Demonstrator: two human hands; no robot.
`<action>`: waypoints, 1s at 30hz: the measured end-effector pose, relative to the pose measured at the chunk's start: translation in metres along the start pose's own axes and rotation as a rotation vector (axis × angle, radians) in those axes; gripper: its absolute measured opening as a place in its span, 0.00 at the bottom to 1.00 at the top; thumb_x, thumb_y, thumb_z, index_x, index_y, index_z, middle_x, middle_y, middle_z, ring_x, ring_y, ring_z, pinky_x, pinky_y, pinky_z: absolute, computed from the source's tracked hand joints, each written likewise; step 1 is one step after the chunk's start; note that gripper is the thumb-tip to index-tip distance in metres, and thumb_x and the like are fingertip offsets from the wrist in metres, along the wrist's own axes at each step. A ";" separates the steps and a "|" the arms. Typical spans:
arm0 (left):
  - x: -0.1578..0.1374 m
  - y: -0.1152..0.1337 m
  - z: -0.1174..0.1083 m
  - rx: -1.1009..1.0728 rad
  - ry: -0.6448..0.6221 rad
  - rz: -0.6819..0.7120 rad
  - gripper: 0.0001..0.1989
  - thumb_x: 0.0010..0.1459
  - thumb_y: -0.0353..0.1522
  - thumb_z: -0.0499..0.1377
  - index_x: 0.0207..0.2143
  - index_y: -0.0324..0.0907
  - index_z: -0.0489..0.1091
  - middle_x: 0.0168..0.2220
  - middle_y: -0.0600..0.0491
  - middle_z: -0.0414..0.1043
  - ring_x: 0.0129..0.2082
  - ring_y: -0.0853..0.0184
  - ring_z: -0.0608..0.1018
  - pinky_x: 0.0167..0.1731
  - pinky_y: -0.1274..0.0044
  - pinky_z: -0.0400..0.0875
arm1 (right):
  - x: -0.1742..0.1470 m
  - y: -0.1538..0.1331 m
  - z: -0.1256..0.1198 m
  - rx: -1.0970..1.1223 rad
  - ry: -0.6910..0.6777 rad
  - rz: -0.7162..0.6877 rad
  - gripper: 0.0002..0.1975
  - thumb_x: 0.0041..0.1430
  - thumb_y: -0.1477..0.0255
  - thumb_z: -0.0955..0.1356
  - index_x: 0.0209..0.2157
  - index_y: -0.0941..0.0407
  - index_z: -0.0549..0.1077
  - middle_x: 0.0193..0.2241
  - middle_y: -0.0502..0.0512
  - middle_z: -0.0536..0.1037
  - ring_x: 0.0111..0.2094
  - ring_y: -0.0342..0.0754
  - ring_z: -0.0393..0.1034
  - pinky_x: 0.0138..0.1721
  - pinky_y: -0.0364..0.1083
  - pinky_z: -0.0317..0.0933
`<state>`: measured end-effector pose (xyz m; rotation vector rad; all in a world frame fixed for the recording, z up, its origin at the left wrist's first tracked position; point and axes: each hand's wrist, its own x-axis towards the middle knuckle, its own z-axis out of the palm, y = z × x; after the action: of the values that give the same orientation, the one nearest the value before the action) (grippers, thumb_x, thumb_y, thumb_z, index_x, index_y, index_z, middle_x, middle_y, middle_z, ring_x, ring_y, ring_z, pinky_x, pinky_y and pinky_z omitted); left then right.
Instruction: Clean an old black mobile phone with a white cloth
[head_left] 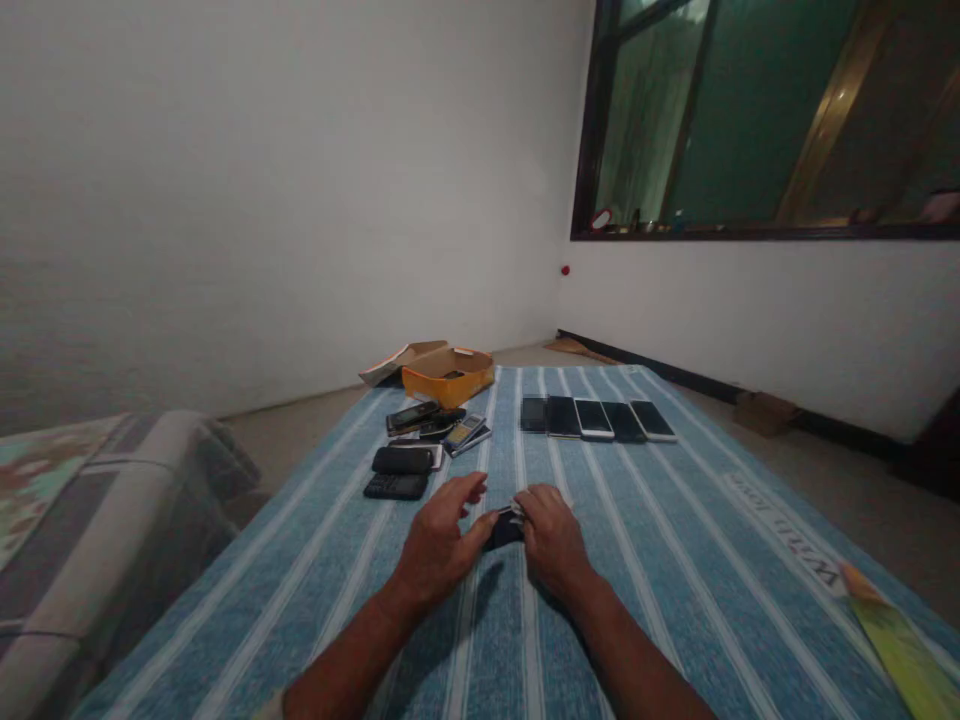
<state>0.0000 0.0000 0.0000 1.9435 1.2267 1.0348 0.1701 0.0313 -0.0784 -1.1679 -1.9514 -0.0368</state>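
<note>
Between my hands, just above the striped cloth, is a small dark phone point(504, 531). My left hand point(444, 530) grips its left edge with the thumb, while the index finger is lifted off it. On the other side, my right hand point(553, 535) is closed with bent fingers at the phone's right end. A small whitish piece shows at those right fingertips, too small to name. Beyond my left hand lie a black keypad phone point(396, 486), a dark rounded case or phone point(403, 460) and a loose pile of phones point(463, 432).
A blue and white striped cloth point(337, 600) covers the table. Several phones point(595, 419) lie in a row at the far right. An open orange box point(448, 376) stands at the back left. At the near right lies a yellow-green strip point(904, 640). A covered bed-like surface point(142, 520) is left.
</note>
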 end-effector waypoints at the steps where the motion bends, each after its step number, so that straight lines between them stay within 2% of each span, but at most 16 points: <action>1: 0.010 -0.011 0.002 0.090 0.106 0.047 0.17 0.52 0.35 0.60 0.45 0.41 0.74 0.47 0.43 0.76 0.47 0.53 0.76 0.44 0.63 0.73 | 0.000 0.000 0.000 -0.022 -0.004 -0.009 0.14 0.51 0.86 0.61 0.36 0.56 0.69 0.34 0.55 0.70 0.39 0.51 0.60 0.40 0.48 0.56; 3: 0.019 -0.035 0.008 0.163 0.162 0.089 0.20 0.48 0.35 0.62 0.45 0.38 0.73 0.47 0.40 0.76 0.48 0.51 0.76 0.45 0.62 0.73 | -0.001 -0.002 -0.001 -0.081 -0.011 -0.026 0.13 0.53 0.84 0.61 0.36 0.56 0.70 0.33 0.55 0.69 0.38 0.52 0.60 0.42 0.49 0.57; 6: 0.016 -0.062 0.018 0.150 0.135 0.061 0.17 0.53 0.36 0.59 0.44 0.38 0.73 0.42 0.42 0.78 0.41 0.55 0.79 0.44 0.64 0.74 | -0.001 -0.009 -0.003 -0.146 -0.022 -0.056 0.11 0.56 0.83 0.61 0.38 0.56 0.70 0.34 0.56 0.70 0.39 0.53 0.60 0.50 0.54 0.54; 8: 0.010 -0.068 0.021 0.124 0.077 0.040 0.15 0.55 0.37 0.57 0.43 0.39 0.74 0.40 0.45 0.79 0.41 0.57 0.80 0.44 0.67 0.74 | -0.001 -0.015 -0.003 -0.164 -0.037 -0.072 0.11 0.57 0.82 0.61 0.39 0.57 0.69 0.36 0.57 0.70 0.41 0.53 0.61 0.55 0.57 0.50; 12: 0.007 -0.062 0.016 0.052 -0.009 0.028 0.14 0.59 0.37 0.53 0.39 0.41 0.75 0.37 0.49 0.80 0.38 0.61 0.79 0.42 0.72 0.73 | -0.001 -0.026 0.000 -0.146 -0.072 -0.104 0.10 0.58 0.81 0.62 0.41 0.58 0.70 0.37 0.57 0.71 0.44 0.53 0.61 0.58 0.57 0.48; 20: 0.006 -0.054 0.013 -0.051 -0.103 0.031 0.15 0.61 0.37 0.52 0.41 0.40 0.75 0.35 0.50 0.78 0.36 0.62 0.77 0.42 0.72 0.71 | -0.003 -0.029 0.002 -0.147 -0.053 -0.134 0.10 0.60 0.79 0.61 0.42 0.58 0.70 0.36 0.58 0.71 0.41 0.53 0.60 0.55 0.56 0.51; 25: 0.006 -0.054 0.012 -0.107 -0.114 0.007 0.16 0.63 0.38 0.50 0.40 0.39 0.74 0.35 0.49 0.76 0.37 0.62 0.76 0.43 0.72 0.70 | -0.002 -0.030 0.000 -0.191 -0.052 -0.134 0.10 0.60 0.80 0.60 0.40 0.57 0.70 0.34 0.57 0.70 0.38 0.53 0.59 0.52 0.54 0.53; 30: 0.006 -0.055 0.010 -0.145 -0.086 -0.015 0.17 0.63 0.39 0.49 0.34 0.40 0.74 0.33 0.48 0.76 0.36 0.61 0.76 0.41 0.69 0.70 | -0.001 -0.027 0.001 -0.201 -0.044 -0.122 0.10 0.60 0.80 0.60 0.37 0.57 0.71 0.32 0.57 0.69 0.37 0.53 0.59 0.47 0.52 0.55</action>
<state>-0.0141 0.0260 -0.0475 1.8452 1.0872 0.9931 0.1502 0.0156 -0.0702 -1.1848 -2.0933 -0.2795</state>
